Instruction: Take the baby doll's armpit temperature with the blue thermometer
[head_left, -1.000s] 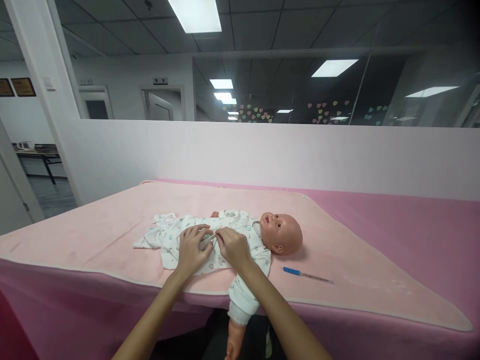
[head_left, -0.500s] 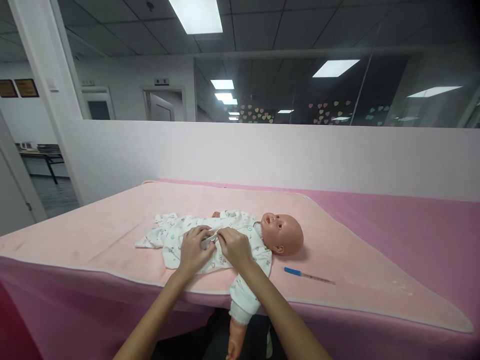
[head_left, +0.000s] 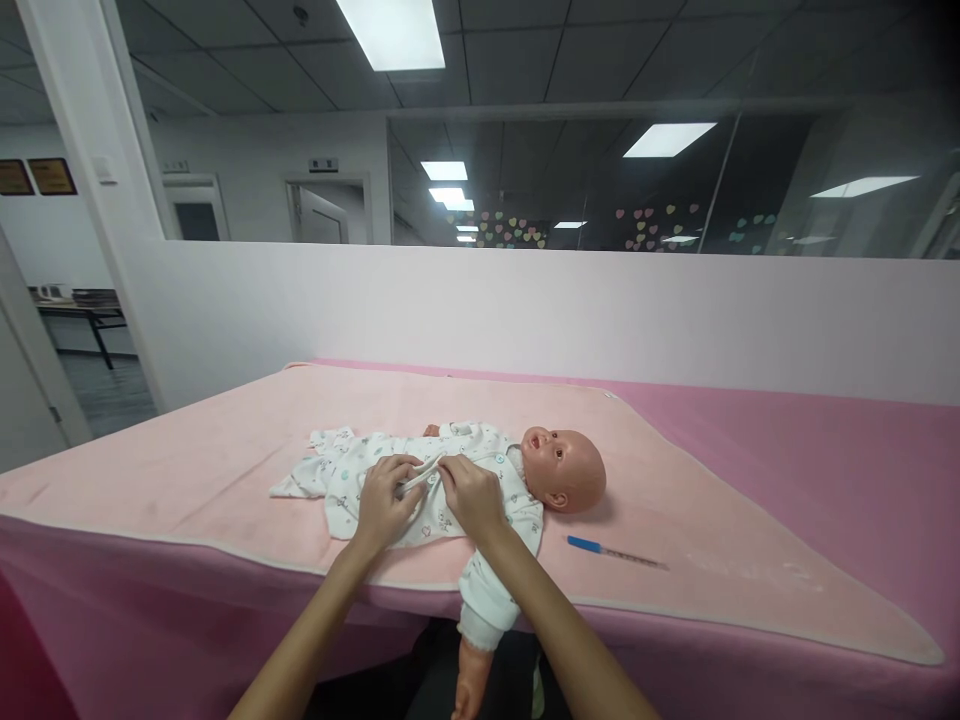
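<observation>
A baby doll [head_left: 564, 468] lies on its back on a pale pink blanket [head_left: 225, 450], head to the right, dressed in a white printed romper [head_left: 352, 470]. One doll arm [head_left: 472, 660] hangs over the table's near edge. My left hand [head_left: 384, 500] and my right hand [head_left: 469, 495] rest on the doll's chest, both pinching the front edge of the romper between their fingertips. A thin thermometer with a blue end [head_left: 611, 550] lies on the blanket to the right of my right forearm.
The blanket covers a table draped in darker pink cloth [head_left: 825, 460]. A low white partition wall [head_left: 525, 310] with a glass pane above stands behind it. An open doorway and a dark table [head_left: 75, 320] are at the far left.
Both hands have shifted slightly on the doll's chest, the fingertips drawing the romper's front edge a little upward. The doll and the thermometer lie as before.
</observation>
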